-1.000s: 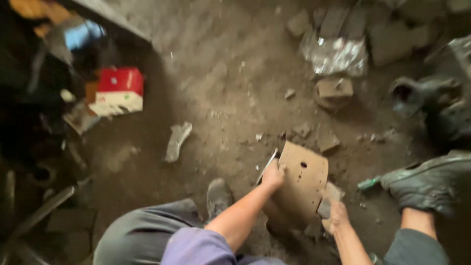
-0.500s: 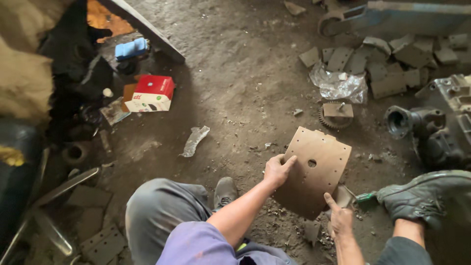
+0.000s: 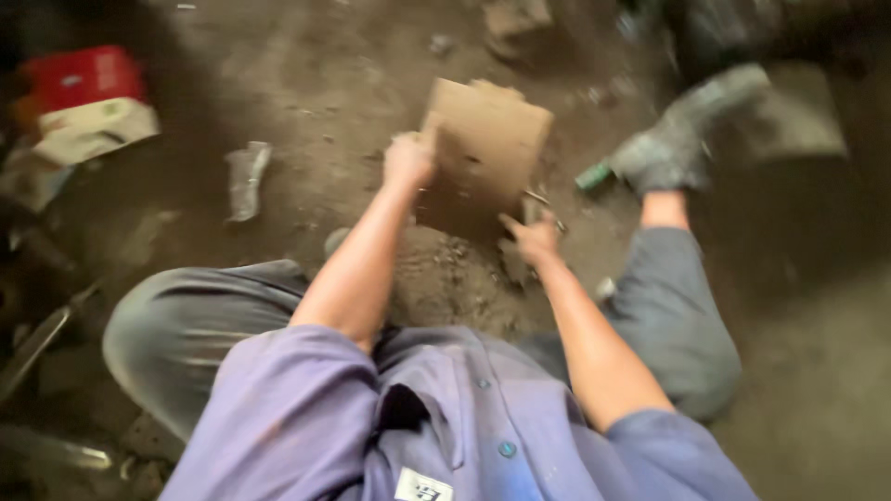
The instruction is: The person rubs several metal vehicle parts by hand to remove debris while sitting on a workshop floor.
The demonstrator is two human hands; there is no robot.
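Cardboard sheet — brown, roughly square, dusty; held tilted over dirt floor, centre-far of scene, betw. both hands. Picture blurred, fine detail unclear.

Items, left to right:

1. Red-and-white box — far left, lying on floor amid clutter; markings not legible.
2. Metal bar — near left, by person's knee; partly in shadow.
3. Crumpled grey scrap — on floor, left of sheet, well apart from it.
4. Left leg, grey trousers — bent, knee to left; purple shirt fills near edge.
5. Left hand — arm stretched far-ward; fingers curled over sheet's left edge, gripping it. Closed on the edge.
6. Sheet — as above; lower corner near right hand.
7. Right hand — at sheet's near-right corner; fingers bent around a small thin object, kind cannot tell w/ blur. Touching or just beside sheet; which, cannot tell.
8. Green-tipped tool — on floor, just left of shoe toe.
9. Grey shoe — right foot, far right of sheet, sole toward floor; bare ankle showing above trouser cuff.
10. Rubble pieces — far edge, centre-right, blurred.
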